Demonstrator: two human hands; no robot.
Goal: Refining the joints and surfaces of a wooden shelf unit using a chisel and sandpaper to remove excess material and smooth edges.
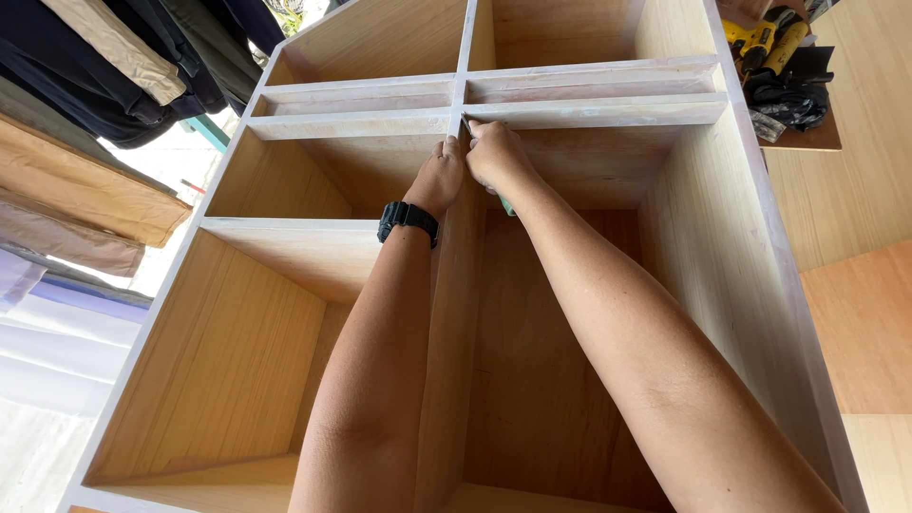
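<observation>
Pale plywood forms the open cabinet [703, 237], into which both arms are stretched. The left hand [439, 176] and right hand [494, 152] are pressed together at the top of the upright divider [451, 323], just under a cross shelf [589, 109]. A green object [507, 206] is clasped in the right grip; the left grip's state cannot be told. A yellow drill [760, 38] is seen on a desk [807, 141] beyond.

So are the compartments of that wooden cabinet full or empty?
Empty, as far as shown. The wooden cabinet shows only bare board inside its open compartments; both hands meet at the central divider.
</observation>
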